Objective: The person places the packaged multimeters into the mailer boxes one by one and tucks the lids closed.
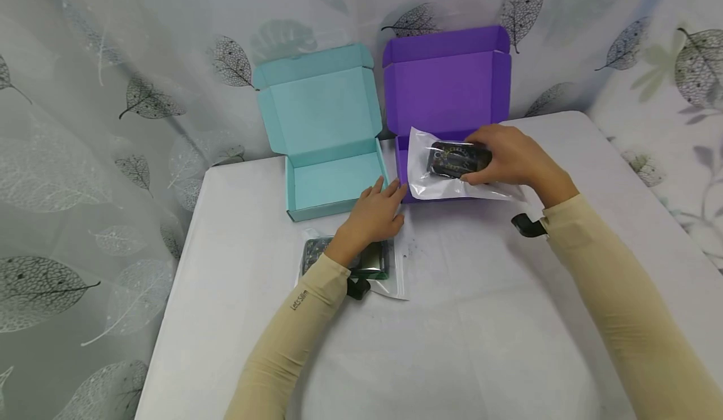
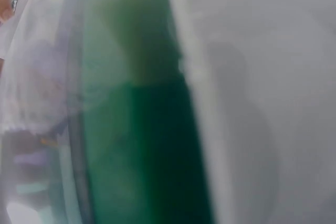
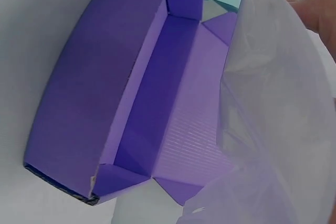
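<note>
A table point(image 1: 508, 319) covered with a plain white cloth fills the lower part of the head view. Behind and beside it hangs a pale grey curtain point(image 1: 85, 125) printed with skeleton leaves in dark grey, white and soft green, closing off the background on every side.

Two cardboard boxes stand open at the far edge of the table, lids tipped back against the curtain. The teal box point(image 1: 333, 181) is on the left and the purple box point(image 1: 446, 87) just beside it on the right, their side walls almost touching.

The right hand point(image 1: 511, 156) grips a clear plastic bag point(image 1: 435, 184) with a dark object point(image 1: 457, 158) inside, fingers curled over the object's top and right end. The bag sits over the front of the purple box, its loose edge spilling across the front wall. In the right wrist view the bag's film point(image 3: 283, 108) hangs above the box's ribbed purple floor point(image 3: 194, 129).

The left hand point(image 1: 375, 213) lies flat with relaxed, straight fingers, the tips touching the front corner where the two boxes meet; it holds nothing. Under its wrist a second clear bag point(image 1: 390, 275) lies on the cloth, holding a dark item with a green part. The left wrist view is blurred and shows only green point(image 2: 142, 145) behind cloudy plastic.

Both arms wear beige sleeves; the left sleeve point(image 1: 294, 338) carries small dark lettering near the wrist that reads "Let's Slim". A black strap point(image 1: 528, 225) sits at the right wrist.
</note>
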